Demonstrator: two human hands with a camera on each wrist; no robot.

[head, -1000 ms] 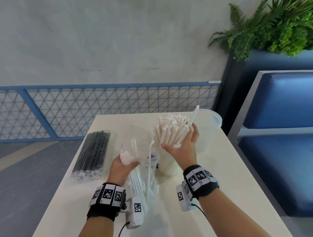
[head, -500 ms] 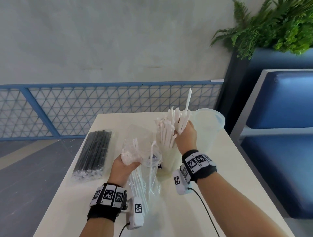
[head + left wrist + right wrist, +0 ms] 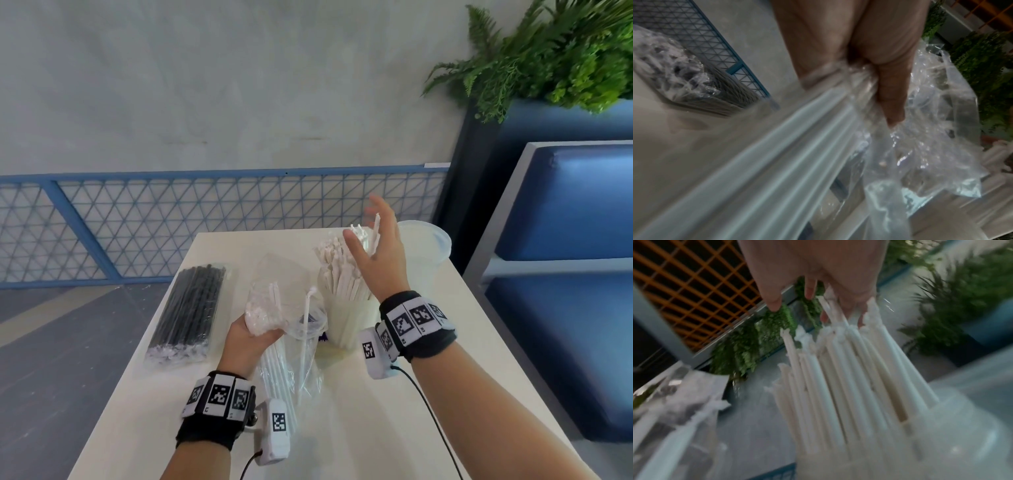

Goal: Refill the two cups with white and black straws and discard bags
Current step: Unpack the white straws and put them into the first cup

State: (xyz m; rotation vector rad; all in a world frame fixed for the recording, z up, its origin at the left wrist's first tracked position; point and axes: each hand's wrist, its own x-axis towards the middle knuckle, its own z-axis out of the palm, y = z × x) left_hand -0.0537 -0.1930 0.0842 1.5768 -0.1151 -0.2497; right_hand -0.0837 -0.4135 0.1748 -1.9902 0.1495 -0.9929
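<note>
My left hand [image 3: 247, 339] grips a clear plastic bag [image 3: 294, 346] that holds several white straws, tilted up from the table; the left wrist view shows fingers [image 3: 890, 97] curled round the crumpled bag [image 3: 925, 146]. A translucent cup [image 3: 344, 325] at mid-table is packed with white straws [image 3: 337, 270]. My right hand [image 3: 380, 253] hovers over their tops, fingers spread, palm touching the rightmost straws [image 3: 849, 378]. Just behind that hand stands a second translucent cup [image 3: 430, 250] with no straws visible in it. A sealed bag of black straws [image 3: 188, 308] lies flat at the table's left.
The cream table [image 3: 376, 428] is narrow, with floor to its left and a blue bench [image 3: 565, 274] close on its right. A blue mesh railing [image 3: 205, 222] runs behind it. A planter with green ferns [image 3: 565, 51] stands at the back right.
My right hand has let go of the bunch of white straws it held over the cup and opened above them. The left hand and its bag have stayed in place.
</note>
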